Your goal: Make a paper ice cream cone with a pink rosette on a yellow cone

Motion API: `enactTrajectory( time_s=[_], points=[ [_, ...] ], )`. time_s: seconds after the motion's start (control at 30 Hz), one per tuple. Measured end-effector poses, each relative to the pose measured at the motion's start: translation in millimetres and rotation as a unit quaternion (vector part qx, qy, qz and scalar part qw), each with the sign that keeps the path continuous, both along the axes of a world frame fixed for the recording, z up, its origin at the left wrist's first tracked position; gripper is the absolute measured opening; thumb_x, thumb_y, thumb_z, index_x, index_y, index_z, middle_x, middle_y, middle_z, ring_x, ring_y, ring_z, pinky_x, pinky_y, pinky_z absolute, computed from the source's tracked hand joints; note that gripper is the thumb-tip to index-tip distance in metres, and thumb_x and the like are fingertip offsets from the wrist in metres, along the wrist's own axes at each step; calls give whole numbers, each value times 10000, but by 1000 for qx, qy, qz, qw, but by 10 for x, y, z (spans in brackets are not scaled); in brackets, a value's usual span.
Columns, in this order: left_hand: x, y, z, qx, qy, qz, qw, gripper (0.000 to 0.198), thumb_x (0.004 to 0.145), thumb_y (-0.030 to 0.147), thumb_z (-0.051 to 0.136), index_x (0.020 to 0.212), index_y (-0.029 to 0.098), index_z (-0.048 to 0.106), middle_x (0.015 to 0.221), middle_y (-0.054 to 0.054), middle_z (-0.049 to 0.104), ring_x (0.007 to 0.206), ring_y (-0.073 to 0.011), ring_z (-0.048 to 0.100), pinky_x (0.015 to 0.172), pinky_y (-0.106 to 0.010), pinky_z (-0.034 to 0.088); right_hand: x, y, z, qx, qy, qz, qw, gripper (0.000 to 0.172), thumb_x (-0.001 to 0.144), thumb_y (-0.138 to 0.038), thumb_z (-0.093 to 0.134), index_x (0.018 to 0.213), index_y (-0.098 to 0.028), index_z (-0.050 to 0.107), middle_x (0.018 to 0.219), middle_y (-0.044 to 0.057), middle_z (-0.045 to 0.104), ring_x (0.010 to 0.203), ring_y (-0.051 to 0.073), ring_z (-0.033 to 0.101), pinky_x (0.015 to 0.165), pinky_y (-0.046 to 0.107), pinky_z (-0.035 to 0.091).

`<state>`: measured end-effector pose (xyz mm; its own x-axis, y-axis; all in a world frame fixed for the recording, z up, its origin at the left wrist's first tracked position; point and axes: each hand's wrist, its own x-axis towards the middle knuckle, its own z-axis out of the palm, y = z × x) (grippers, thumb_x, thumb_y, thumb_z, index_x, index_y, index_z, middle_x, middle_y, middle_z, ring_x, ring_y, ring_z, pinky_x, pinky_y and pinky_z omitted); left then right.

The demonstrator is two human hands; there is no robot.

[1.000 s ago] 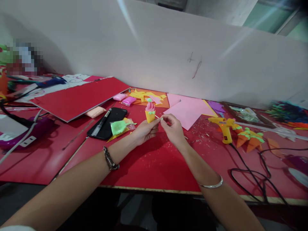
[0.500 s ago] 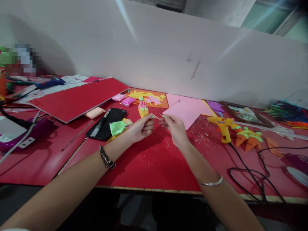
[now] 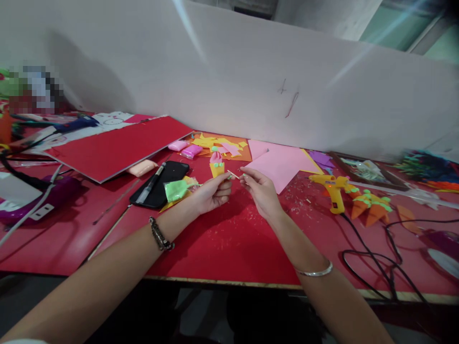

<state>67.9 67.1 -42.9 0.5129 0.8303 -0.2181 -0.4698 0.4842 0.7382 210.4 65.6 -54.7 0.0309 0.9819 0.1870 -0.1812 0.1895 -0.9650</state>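
My left hand (image 3: 215, 195) is closed round the lower part of a small yellow paper cone (image 3: 216, 170). Pink pieces and little light-green balls sit at the cone's top. Across from it, my right hand (image 3: 261, 188) pinches a thin pale stick (image 3: 233, 174), whose far end reaches close to my left thumb. Whether the stick touches the cone or a ball there cannot be made out. Beside my left wrist lies a packet of light-green clay (image 3: 176, 190). A black phone (image 3: 179, 168) with a pen (image 3: 152, 184) on it lies to the left.
A yellow glue gun (image 3: 333, 191) and its black cable lie on the right, beside orange cones (image 3: 373, 210). Pink paper (image 3: 278, 165) and yellow scraps (image 3: 208, 141) lie behind my hands. A red board (image 3: 122, 145) stands at the left. Small shavings dot the red table (image 3: 229, 258).
My left hand and the yellow cone have shifted slightly to the right. My right hand keeps its pinch on the stick and has barely moved.
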Motion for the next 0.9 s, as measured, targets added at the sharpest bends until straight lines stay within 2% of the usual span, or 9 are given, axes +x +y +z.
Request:
enactTrajectory(
  time_s=[0.13, 0.23, 0.37, 0.5, 0.6, 0.77, 0.83, 0.9],
  points=[
    [0, -6, -1, 4, -3, -10, 1000, 234, 806, 284, 501, 622, 163, 422, 426, 100, 201, 324, -27, 165, 313, -135, 164, -4, -13, 17, -7, 29, 20, 999, 188, 701, -273, 565, 854, -181, 624, 748, 4, 622, 679, 92, 574, 725, 270, 479],
    [-6, -7, -3, 8, -8, -25, 1000, 240, 805, 330, 498, 642, 166, 434, 423, 104, 186, 325, -28, 148, 311, -131, 162, -11, -34, 48, -14, 37, 21, 999, 164, 687, -287, 590, 812, -180, 595, 702, -6, 624, 628, 90, 577, 673, 262, 488],
    [-14, -6, -9, -2, -17, -68, 998, 272, 799, 377, 495, 643, 165, 426, 431, 104, 168, 331, -28, 134, 309, -127, 167, -16, -44, 69, -13, 31, 14, 999, 139, 683, -279, 598, 764, -187, 531, 639, -33, 604, 563, 73, 559, 596, 222, 467],
    [-19, -3, -16, -13, -18, -115, 993, 266, 810, 357, 482, 638, 166, 414, 434, 100, 152, 333, -31, 133, 313, -130, 166, -21, -40, 63, 0, 33, 14, 999, 145, 674, -238, 607, 736, -188, 486, 640, -43, 600, 586, 66, 566, 595, 197, 448],
    [-18, -3, -20, -24, -18, -137, 990, 284, 812, 366, 475, 626, 163, 407, 435, 99, 152, 333, -31, 140, 311, -128, 163, -19, -44, 69, -7, 32, 24, 999, 155, 699, -294, 590, 741, -189, 484, 623, -44, 599, 564, 71, 571, 575, 200, 447],
    [-9, -16, -18, -25, -16, -133, 991, 281, 810, 354, 481, 620, 166, 394, 443, 98, 150, 330, -31, 159, 314, -129, 166, 0, -47, 87, -8, 14, 9, 1000, 209, 714, -371, 575, 698, -183, 485, 503, -61, 554, 407, 48, 480, 441, 174, 386],
    [-7, -22, -13, -24, -13, -129, 991, 285, 817, 351, 469, 615, 166, 389, 441, 97, 145, 331, -33, 152, 315, -135, 160, 8, -39, 85, 5, 16, -5, 1000, 192, 691, -333, 609, 683, -183, 488, 501, -64, 558, 415, 45, 480, 446, 171, 384],
    [-7, -25, -8, -22, -11, -133, 991, 293, 827, 353, 449, 610, 166, 385, 434, 96, 138, 333, -36, 138, 316, -141, 154, 13, -30, 80, 13, 27, -9, 1000, 153, 669, -279, 632, 710, -182, 521, 573, -48, 601, 500, 55, 537, 520, 180, 422]
  ],
)
